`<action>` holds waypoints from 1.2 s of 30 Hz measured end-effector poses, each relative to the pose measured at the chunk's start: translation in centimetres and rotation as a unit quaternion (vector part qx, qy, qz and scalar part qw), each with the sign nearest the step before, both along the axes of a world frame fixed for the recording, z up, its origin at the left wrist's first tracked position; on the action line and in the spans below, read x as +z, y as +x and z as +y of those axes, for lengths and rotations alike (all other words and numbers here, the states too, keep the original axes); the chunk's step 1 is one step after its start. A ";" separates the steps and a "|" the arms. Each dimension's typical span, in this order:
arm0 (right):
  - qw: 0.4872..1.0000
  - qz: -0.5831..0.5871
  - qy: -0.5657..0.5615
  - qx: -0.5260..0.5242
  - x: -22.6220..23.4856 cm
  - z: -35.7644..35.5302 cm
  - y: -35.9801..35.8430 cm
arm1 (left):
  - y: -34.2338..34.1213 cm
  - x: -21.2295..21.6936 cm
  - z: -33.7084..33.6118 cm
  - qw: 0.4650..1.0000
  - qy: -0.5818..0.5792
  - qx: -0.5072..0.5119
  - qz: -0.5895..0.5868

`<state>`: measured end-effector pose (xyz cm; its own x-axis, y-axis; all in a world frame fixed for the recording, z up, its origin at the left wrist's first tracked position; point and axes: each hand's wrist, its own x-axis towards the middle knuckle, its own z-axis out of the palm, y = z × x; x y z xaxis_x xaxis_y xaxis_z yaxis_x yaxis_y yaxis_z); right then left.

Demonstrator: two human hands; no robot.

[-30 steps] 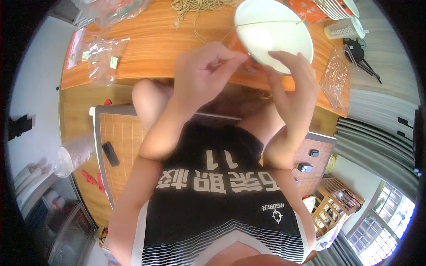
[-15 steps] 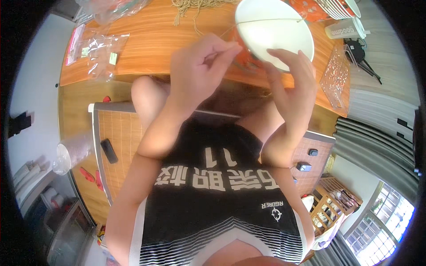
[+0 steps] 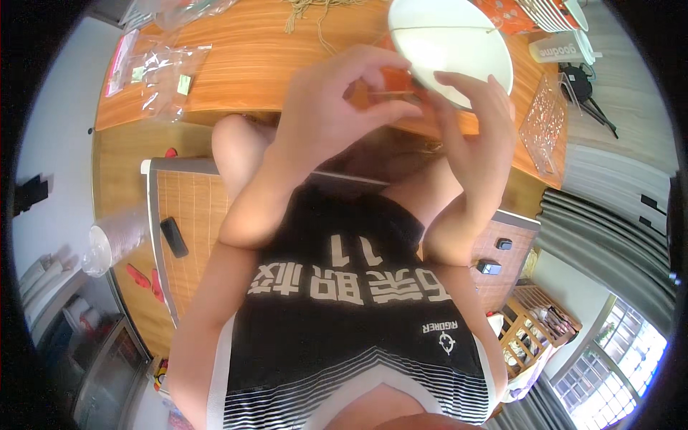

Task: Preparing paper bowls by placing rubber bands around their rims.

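Note:
A round paper bucket [image 3: 451, 57], white inside and orange outside, leans on the table with its mouth toward me. A thin tan cord [image 3: 444, 28] runs across its opening. My left hand [image 3: 344, 93] is at the bucket's near left side, thumb and forefinger apart; some fingertips are blurred. My right hand [image 3: 476, 125] has its fingers over the near rim and its thumb on the outside, gripping the bucket. The spot between the two hands is partly hidden by the fingers.
A bundle of tan cords [image 3: 326, 8] lies at the table's far edge. Clear plastic bags [image 3: 165, 82] rest on the left. To the right are stacked orange buckets [image 3: 548, 13], a plastic cup [image 3: 562, 48], a clear packet [image 3: 545, 125] and a black device [image 3: 577, 82].
My left hand has moved slightly right, and its pinched thumb and forefinger have spread apart. My right hand stays at the rim. The bucket sits slightly farther right in view.

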<state>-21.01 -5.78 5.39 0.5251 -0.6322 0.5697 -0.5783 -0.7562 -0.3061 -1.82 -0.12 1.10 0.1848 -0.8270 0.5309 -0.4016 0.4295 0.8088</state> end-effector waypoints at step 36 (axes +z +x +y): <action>0.942 0.214 0.153 0.207 4.9 -6.6 1.0 | -0.5 -1.1 -0.8 0.978 -0.123 0.115 -0.123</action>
<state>-19.99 -12.35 10.28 0.9029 -0.4234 0.0739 -0.3735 -0.8581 -0.3524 -2.33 -0.90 0.03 0.1919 -0.6200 0.7608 -0.6799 0.4751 0.5587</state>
